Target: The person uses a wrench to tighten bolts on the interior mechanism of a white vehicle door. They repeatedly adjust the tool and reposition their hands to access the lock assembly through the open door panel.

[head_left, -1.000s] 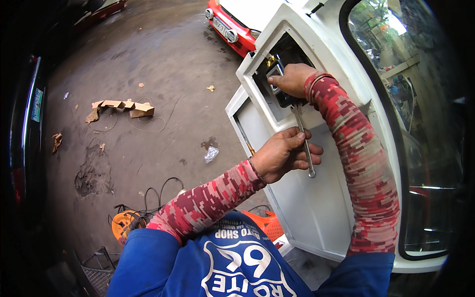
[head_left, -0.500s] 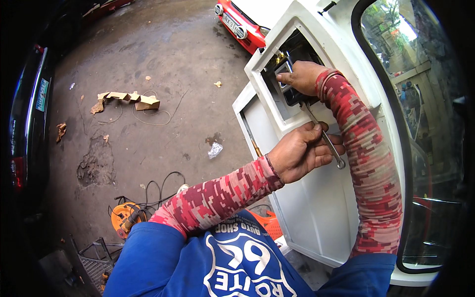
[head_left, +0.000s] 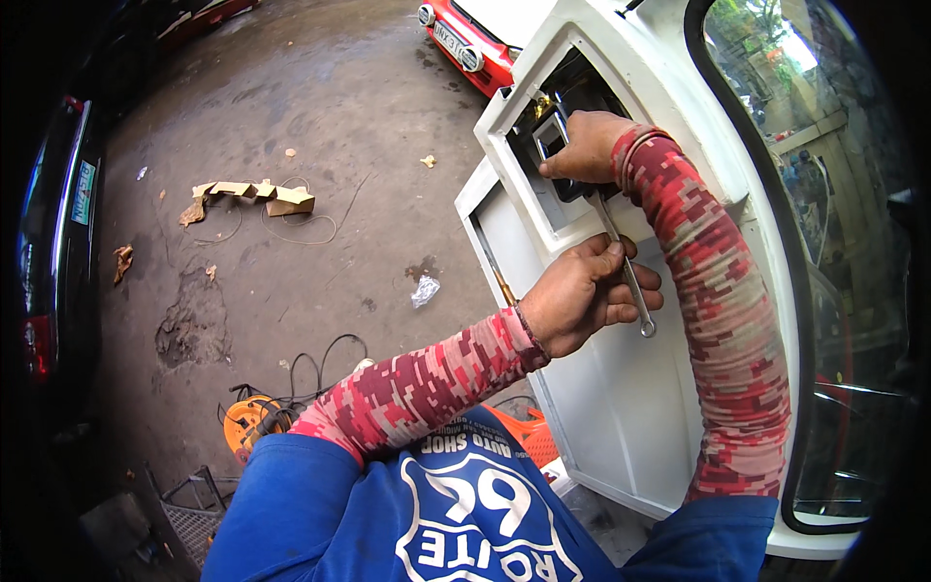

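My left hand [head_left: 577, 296] is closed on a combination wrench [head_left: 635, 291], pinching its shank between thumb and fingers. The wrench's ring end hangs below the hand, and its upper end reaches the lower edge of a dark unit with a pale rectangular face [head_left: 552, 138]. That unit sits in a recessed opening of a white vehicle panel [head_left: 495, 126]. My right hand [head_left: 593, 147] grips the unit from the right, thumb across its lower front; the other fingers are mostly hidden behind it. A small brass-coloured fitting [head_left: 543, 101] shows above the unit.
A large black-rimmed window [head_left: 824, 242] stands close at my right. A red vehicle [head_left: 470, 48] is parked ahead, a dark one [head_left: 63, 233] at far left. Cardboard scraps [head_left: 252, 194] and wire lie on the floor; an orange cable reel [head_left: 254, 423] sits lower left.
The wrench's ring end has swung left and slightly down, with my left hand shifting a little left. My right hand keeps its hold on the unit. The view has shifted slightly.
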A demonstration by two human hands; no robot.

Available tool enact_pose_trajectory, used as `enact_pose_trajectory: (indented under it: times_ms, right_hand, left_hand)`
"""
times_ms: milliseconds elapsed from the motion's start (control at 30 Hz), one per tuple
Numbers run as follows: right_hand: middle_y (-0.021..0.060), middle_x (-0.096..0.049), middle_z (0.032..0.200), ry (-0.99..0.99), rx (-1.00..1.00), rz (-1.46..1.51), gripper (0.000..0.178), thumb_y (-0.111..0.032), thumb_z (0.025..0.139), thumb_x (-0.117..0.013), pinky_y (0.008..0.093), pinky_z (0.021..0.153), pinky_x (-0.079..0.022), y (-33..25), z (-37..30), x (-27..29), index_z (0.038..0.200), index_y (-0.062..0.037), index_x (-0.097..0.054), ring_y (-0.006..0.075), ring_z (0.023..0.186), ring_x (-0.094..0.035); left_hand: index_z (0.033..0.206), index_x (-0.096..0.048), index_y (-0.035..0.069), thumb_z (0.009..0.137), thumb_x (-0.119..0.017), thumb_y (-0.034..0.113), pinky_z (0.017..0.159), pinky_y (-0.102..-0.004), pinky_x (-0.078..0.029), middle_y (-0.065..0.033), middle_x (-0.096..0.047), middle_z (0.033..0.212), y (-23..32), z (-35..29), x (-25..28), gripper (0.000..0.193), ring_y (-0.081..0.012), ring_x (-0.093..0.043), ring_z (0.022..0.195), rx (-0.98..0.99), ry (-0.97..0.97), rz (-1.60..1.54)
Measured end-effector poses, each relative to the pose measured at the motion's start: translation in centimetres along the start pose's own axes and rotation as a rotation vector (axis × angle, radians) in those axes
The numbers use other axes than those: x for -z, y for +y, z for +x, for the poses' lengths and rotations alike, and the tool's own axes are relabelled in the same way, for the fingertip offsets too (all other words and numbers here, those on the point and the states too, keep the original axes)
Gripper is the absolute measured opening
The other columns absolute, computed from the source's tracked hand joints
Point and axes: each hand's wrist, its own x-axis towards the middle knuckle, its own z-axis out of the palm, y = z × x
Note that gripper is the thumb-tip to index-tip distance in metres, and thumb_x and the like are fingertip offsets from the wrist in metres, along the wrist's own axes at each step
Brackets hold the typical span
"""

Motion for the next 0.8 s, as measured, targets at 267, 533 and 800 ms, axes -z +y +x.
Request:
enact_pose_trajectory:
  times_ms: [267, 533, 800]
  right_hand:
    - [0.0193, -0.072, 0.086, 0.048, 0.090, 0.107, 0.047, -0.043, 0.079, -0.069, 0.0374, 0.079, -0.056, 0.7, 0.3, -0.8, 0.094, 0.0012, -0.073, 0.0290, 0.081, -0.072]
    - [0.0173, -0.072, 0.100, -0.007, 0.115, -0.088, 0.048, -0.044, 0.080, -0.069, 0.0386, 0.085, -0.053, 0.2, 0.4, -0.3, 0.104, -0.0026, -0.074, 0.0294, 0.095, -0.070]
    - [0.0161, -0.072, 0.102, -0.019, 0.047, -0.004, 0.046, -0.041, 0.083, -0.064, 0.0368, 0.084, -0.053, 0.7, 0.4, -0.8, 0.107, -0.0037, -0.073, 0.0270, 0.096, -0.070]
  left_hand:
    - [0.121, -0.042, 0.007, 0.104, -0.042, 0.025, 0.081, -0.0366, -0.057, -0.0220, -0.062, 0.113, -0.7, 0.0, 0.0, 0.025, -0.0302, -0.067, 0.100, -0.008, -0.022, -0.150]
    - [0.114, -0.048, 0.009, 0.104, -0.043, 0.028, 0.070, -0.0286, -0.052, -0.0119, -0.064, 0.102, -1.0, 0.6, -0.3, 0.022, -0.0244, -0.067, 0.089, -0.025, 0.012, -0.095]
    - [0.105, -0.057, 0.005, 0.102, -0.049, 0.025, 0.052, -0.0202, -0.041, 0.0003, -0.057, 0.073, 0.5, -0.2, 4.5, 0.022, -0.0097, -0.056, 0.061, -0.039, 0.252, 0.488]
